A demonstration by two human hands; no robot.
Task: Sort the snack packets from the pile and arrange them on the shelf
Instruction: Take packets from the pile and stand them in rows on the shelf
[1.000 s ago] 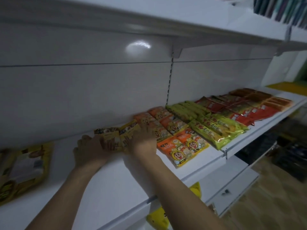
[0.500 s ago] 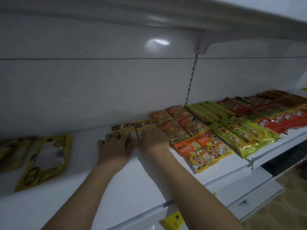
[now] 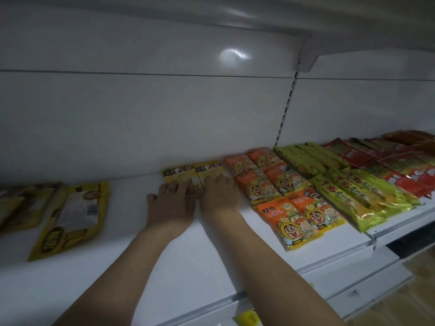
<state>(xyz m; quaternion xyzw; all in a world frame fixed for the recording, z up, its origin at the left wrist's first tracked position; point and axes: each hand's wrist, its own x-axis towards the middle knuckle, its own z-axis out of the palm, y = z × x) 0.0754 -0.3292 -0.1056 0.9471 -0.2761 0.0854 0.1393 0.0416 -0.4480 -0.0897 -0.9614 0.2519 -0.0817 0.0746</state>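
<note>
Together, left hand (image 3: 170, 204) and right hand (image 3: 220, 196) flat, outstretched fingers (image 3: 174, 187) resting on yellow snack packets (image 3: 180, 172) just ahead.

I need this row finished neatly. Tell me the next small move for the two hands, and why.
Probably lift both hands off. The left hand and right hand press flat on the two yellow-brown packets, which lie side by side near the back wall, close beside the orange packets. The shelf in front is bare, so more could go there.
</note>
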